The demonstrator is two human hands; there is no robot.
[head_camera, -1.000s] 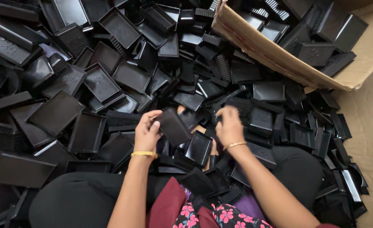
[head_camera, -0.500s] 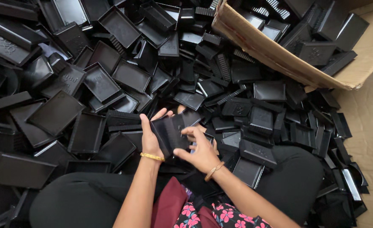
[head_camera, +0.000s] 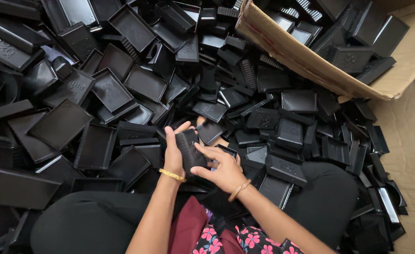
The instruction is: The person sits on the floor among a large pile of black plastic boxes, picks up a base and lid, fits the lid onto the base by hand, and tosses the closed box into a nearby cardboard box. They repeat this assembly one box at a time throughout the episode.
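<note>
Holding a small black plastic piece (head_camera: 190, 149) upright above the lap, left hand (head_camera: 173, 153) wrapped around its left edge, thumb along the top corner, fingers curled shut behind it. Pressing against the piece's near face from the right, right hand (head_camera: 222, 168), thumb and forefinger closing on its lower edge, remaining fingers loosely bent over a second small black part (head_camera: 227, 150) just beneath; whether that part is gripped or merely covered, not discernible. Gold bangle (head_camera: 172, 175) on the left wrist, a thinner one on the right.

Step in hand, as a judgement: fitting or checking one moulded piece between both hands, mid-way rather than finished, since both grips are closed on it. Next move likely calling for a firm two-handed squeeze with edges aligned, and a steady left grip to keep the piece from twisting.

Outward from the hands: black-trousered knees (head_camera: 99, 221) spread to either side, a floral garment at the lower edge. Beyond, a deep loose heap of black plastic trays (head_camera: 108, 89) and lids, rectangular, some ribbed, lying tilted and overlapping in every direction, covering the floor. Upper right, a tipped cardboard box (head_camera: 301, 56) with more of the same parts inside and spilling from its mouth. Far right, flattened cardboard (head_camera: 412, 136) laid on the floor. No table in view; nothing else of the room visible.
</note>
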